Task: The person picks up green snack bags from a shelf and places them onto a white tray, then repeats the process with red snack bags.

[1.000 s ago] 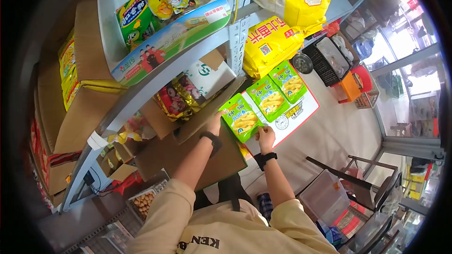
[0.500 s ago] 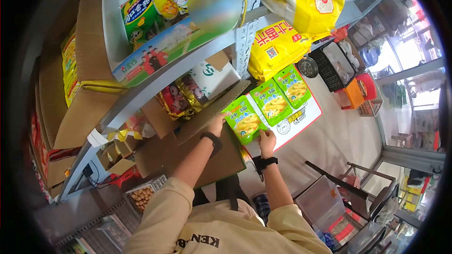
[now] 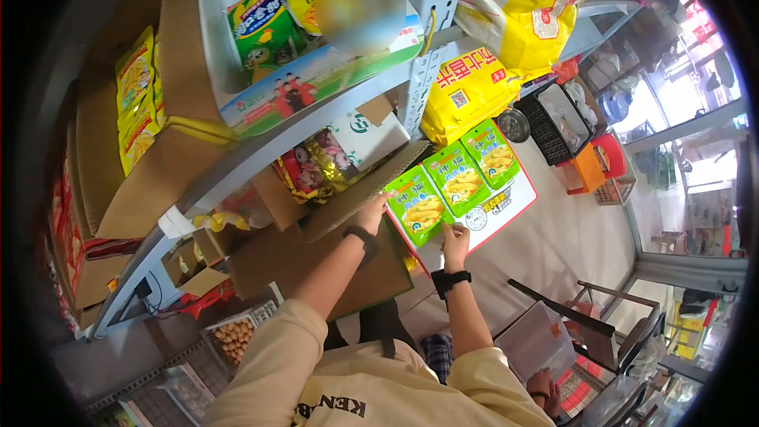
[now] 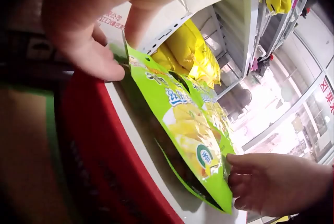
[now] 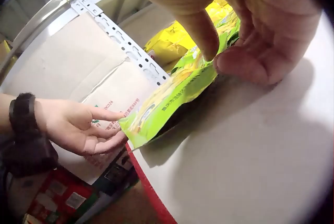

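Observation:
Three green snack packets with yellow pictures lie in a row along a red-edged white box top. The nearest packet [image 3: 417, 207] is between my two hands, at the near left end of the row. My left hand [image 3: 371, 215] pinches its upper left corner between thumb and finger, as the left wrist view shows. On the opposite lower corner, thumb and fingers of my right hand [image 3: 455, 247] pinch the edge. The lower edge of this packet [image 4: 193, 145] stands slightly off the white surface. Beside it lie the middle packet [image 3: 458, 180] and the far packet [image 3: 492, 156].
A cardboard flap [image 3: 368, 190] rises left of the white box top [image 3: 506, 204]. A yellow rice sack [image 3: 472, 95] stands behind the row. The metal shelf post [image 3: 431, 39] and a white tray [image 3: 316, 71] of snacks are upper left. Another person's hand [image 3: 545, 391] shows lower right.
The nearest packet has moved inward over the white top, lining up closer with the middle one, both hands moving with it. The head view has shifted slightly. Another person's hand has appeared lower right.

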`<state>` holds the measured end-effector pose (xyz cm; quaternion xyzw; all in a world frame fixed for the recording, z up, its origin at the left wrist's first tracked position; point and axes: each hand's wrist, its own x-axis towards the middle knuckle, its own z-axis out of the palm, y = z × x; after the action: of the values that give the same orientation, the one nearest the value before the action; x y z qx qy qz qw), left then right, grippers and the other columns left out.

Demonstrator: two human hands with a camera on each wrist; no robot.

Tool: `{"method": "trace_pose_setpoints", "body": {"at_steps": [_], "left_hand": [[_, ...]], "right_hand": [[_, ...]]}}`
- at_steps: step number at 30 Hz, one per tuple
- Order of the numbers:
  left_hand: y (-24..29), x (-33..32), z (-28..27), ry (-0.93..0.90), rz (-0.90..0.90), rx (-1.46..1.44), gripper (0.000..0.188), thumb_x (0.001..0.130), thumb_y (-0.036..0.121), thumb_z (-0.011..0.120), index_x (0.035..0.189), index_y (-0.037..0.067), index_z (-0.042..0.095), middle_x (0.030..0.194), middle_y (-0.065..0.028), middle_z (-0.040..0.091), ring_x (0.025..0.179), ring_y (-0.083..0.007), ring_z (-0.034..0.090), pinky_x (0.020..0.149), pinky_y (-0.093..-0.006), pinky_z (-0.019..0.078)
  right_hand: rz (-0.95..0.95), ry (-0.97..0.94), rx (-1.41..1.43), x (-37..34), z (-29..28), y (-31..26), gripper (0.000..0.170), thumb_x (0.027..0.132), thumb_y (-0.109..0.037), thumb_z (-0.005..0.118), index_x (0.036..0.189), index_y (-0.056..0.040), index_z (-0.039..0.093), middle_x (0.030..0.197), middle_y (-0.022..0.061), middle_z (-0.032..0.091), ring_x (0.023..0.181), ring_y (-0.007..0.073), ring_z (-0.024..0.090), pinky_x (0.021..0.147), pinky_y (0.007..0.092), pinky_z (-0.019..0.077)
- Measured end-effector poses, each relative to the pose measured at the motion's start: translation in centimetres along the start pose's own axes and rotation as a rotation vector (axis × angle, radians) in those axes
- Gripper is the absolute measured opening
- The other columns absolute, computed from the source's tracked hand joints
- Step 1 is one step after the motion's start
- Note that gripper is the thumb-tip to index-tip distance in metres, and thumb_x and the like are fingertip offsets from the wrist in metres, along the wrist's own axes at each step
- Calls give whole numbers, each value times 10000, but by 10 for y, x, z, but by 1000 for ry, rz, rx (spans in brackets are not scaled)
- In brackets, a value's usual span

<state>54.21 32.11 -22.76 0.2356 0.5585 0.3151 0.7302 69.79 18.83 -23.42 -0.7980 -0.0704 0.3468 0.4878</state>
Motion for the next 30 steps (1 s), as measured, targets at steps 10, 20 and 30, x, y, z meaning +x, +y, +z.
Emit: {"method": "trace_pose_setpoints", "body": {"at_steps": [10, 20, 30], "left_hand": [[57, -177, -96, -467, -164, 256, 441, 853, 196, 566, 1240, 67, 399, 1127, -83, 515, 1071, -163, 489, 915, -317, 401], [173, -381, -308, -484, 315, 263, 370, 870, 63, 484, 1226, 11, 398, 1192, -112, 491, 1109, -190, 474, 932, -312, 393], [224, -523, -484, 242, 1099, 591, 335, 771, 55, 619, 1092, 39, 522, 1069, -48, 561, 1002, -158, 522, 890, -297, 387]], "right_hand": [[-39, -183, 168, -106, -44, 14, 139, 844, -182, 548, 882, -54, 513, 607, -9, 450, 450, 64, 402, 390, 205, 325], [-507, -324, 173, -347, 25, -67, 132, 888, -153, 513, 826, -36, 524, 661, -28, 449, 588, 54, 414, 525, 203, 333], [-1511, -698, -238, -558, 123, -135, 143, 734, -57, 605, 871, -27, 577, 689, 88, 547, 627, 230, 533, 585, 334, 415]]}}
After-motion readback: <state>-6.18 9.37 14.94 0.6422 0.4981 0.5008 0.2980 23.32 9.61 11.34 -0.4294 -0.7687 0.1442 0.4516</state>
